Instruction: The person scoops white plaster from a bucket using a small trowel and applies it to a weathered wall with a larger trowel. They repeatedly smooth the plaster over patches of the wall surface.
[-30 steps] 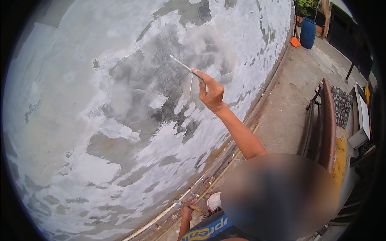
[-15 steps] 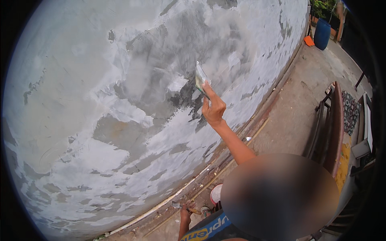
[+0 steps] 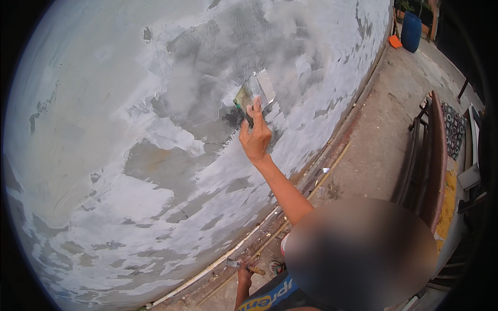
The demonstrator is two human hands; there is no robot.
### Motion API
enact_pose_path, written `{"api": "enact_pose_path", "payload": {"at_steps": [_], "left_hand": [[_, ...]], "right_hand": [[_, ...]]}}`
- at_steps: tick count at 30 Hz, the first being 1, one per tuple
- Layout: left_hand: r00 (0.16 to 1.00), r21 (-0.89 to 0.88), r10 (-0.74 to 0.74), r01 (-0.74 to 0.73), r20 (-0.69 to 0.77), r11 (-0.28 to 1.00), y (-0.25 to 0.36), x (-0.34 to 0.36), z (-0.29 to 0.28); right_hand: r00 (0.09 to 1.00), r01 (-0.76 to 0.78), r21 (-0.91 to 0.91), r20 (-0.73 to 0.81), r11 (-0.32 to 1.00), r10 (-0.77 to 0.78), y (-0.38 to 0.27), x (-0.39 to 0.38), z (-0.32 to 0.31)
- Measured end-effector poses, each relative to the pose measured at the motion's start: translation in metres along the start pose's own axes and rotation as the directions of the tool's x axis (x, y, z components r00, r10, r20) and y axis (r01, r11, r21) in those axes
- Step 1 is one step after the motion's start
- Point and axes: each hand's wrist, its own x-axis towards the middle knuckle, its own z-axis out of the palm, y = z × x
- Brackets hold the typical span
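Note:
My right hand [image 3: 257, 139] is raised against a grey wall [image 3: 93, 171] patched with white putty. Its fingers grip a flat, greenish putty spreader [image 3: 242, 99], which lies close to the wall over a dark bare patch. Beside the spreader's upper right edge is a pale, straight-edged strip [image 3: 265, 86]; whether it is part of the blade or putty cannot be told. Low down near the wall's foot, my left hand [image 3: 245, 273] is closed round a putty knife with a wooden handle [image 3: 257, 270] and a metal blade [image 3: 233, 263].
A long thin pipe [image 3: 330, 178] runs along the wall's foot. Part of a bucket [image 3: 284, 244] shows behind a blurred oval. On the right stand a brown bench [image 3: 437, 166] and a patterned cushion [image 3: 454, 129]. Farther back are a blue barrel [image 3: 411, 33] and an orange object [image 3: 394, 41].
My right hand has moved left and slightly down, and the spreader has turned so that its broad face shows more. My left hand still holds the putty knife, slightly farther right in view.

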Motion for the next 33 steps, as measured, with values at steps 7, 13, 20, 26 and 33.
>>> {"api": "enact_pose_path", "payload": {"at_steps": [7, 13, 20, 26, 33], "left_hand": [[1.0, 0.06, -0.005, 0.004, 0.02, 0.998, -0.007, 0.006, -0.027], [0.998, 0.019, 0.051, -0.052, 0.046, 0.998, 0.003, 0.024, -0.032], [0.999, 0.019, 0.005, -0.006, 0.037, 1.0, 0.021, 0.014, -0.03], [0.998, 0.009, 0.02, -0.02, 0.058, 1.0, 0.011, 0.017, -0.058], [0.995, -0.002, 0.029, -0.029, 0.091, 1.0, 0.003, 0.024, -0.09]], "right_hand": [[0.962, 0.059, 0.108, 0.26, 0.992, -0.086, -0.044, -0.053, -0.026], [0.913, -0.408, 0.035, 0.045, 0.913, 0.406, -0.012, 0.003, -0.082], [0.885, -0.463, -0.029, -0.072, 0.886, 0.46, 0.031, 0.027, -0.053], [0.899, -0.435, -0.068, 0.016, 0.898, 0.437, 0.001, 0.038, -0.043], [0.984, -0.156, -0.045, 0.084, 0.987, 0.16, -0.018, 0.027, -0.039]]}}
